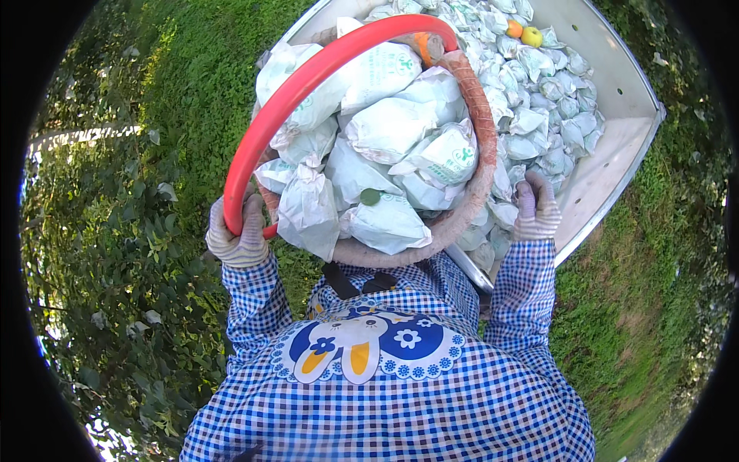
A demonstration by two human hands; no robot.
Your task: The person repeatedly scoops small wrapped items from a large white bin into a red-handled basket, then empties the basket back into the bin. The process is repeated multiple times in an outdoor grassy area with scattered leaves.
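My left hand (pixel 238 231), in a striped work glove, is closed around the lower left end of a red handle (pixel 323 75). That handle arches over a round basket with a wrapped rim (pixel 482 115). Pale paper fruit bags (pixel 392 127) bearing green print fill the basket, and a green leaf (pixel 370 197) lies on one of them. To the basket's right, my gloved right hand (pixel 536 207) is over the smaller-looking bags (pixel 522 144) in a metal cart bed (pixel 620 147). Its fingers are bent at a bag; whether they grip it is unclear.
Two unwrapped apples, one orange-red (pixel 514 29) and one yellow (pixel 532 37), lie among the cart's bags. The cart's metal edge (pixel 612 213) runs along the right. Leafy trees (pixel 115 260) stand at the left, with grass (pixel 213 75) beside them.
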